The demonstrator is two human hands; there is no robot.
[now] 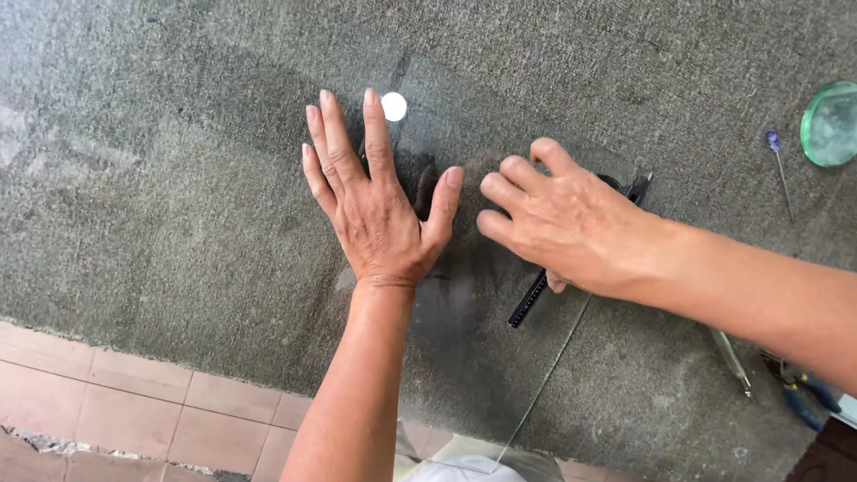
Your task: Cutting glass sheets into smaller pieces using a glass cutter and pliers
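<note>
Clear glass sheet (500,357) lying flat on the grey carpeted surface (178,223), near edge overhanging toward the tiled floor (134,402), outline faint and hard to trace at the far side. Black ruler (528,302) laid slantwise across the sheet, far end showing just past the right hand (562,223), near end poking out beneath the wrist. Right hand pressed down over the ruler, fingers (504,192) curled and close together; whether clamped on a tool underneath, cannot tell. Left hand (379,210) flat on the glass just beside, fingers apart and spread, thumb nearly touching the right knuckles. Best done with steady downward weight from the flat palm to stop the pane sliding, and firm, even pressure along the ruler to keep it from pivoting. Likely worth keeping fingertips clear of the ruler's working edge. Bright round spot (394,106) beyond the left fingertips. Further right, well apart: green glass disc (830,123), blue-headed pin-like tool (779,170), blue-handled pliers (803,393) near the forearm.
</note>
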